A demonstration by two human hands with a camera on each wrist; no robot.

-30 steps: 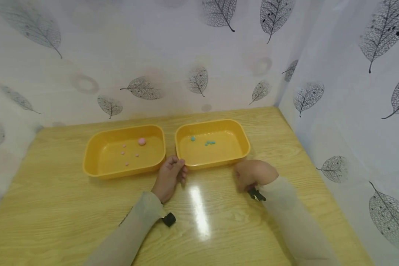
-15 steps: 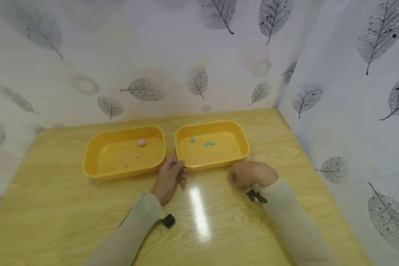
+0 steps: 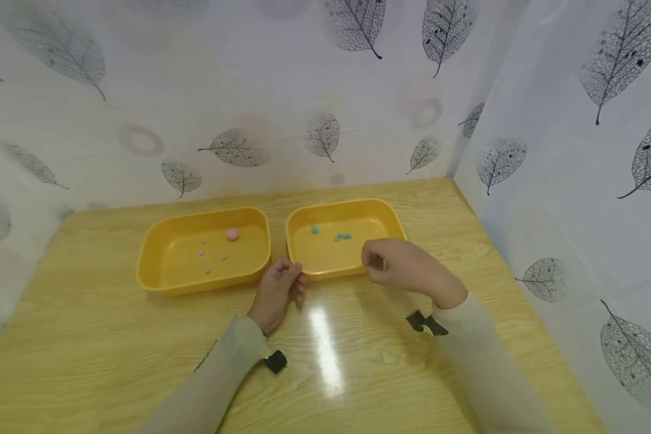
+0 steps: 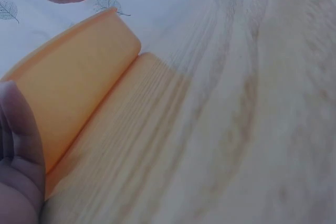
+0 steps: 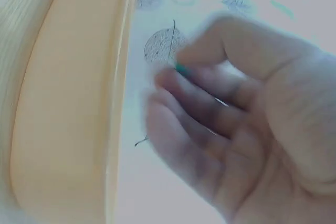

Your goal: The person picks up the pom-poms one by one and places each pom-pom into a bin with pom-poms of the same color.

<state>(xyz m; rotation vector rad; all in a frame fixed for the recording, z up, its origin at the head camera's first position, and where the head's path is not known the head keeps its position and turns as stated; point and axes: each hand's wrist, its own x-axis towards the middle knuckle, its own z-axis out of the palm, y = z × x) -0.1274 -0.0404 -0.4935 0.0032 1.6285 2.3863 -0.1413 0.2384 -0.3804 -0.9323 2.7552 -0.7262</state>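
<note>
My right hand (image 3: 409,265) is raised over the front right corner of the right yellow tray (image 3: 331,271). Between its thumb and forefinger it pinches a tiny green bead-like piece (image 5: 182,69), mostly covered by the fingertips. Inside that tray lie a teal ball (image 3: 314,229) and several smaller teal pieces (image 3: 343,235) in a cluster. My left hand (image 3: 273,295) holds the same tray at its front left corner, thumb on the rim. In the left wrist view the thumb (image 4: 18,119) is against the tray's outer wall (image 4: 84,72).
A second yellow tray (image 3: 190,287) stands to the left, holding a pink ball (image 3: 232,234) and several small pink pieces (image 3: 201,252). The wooden table (image 3: 87,337) is bordered at the back and right by leaf-patterned sheeting (image 3: 282,84).
My right hand has risen from the table in front of the right tray and moved forward and left over its rim, with the green piece pinched. The left hand stays at the tray's corner.
</note>
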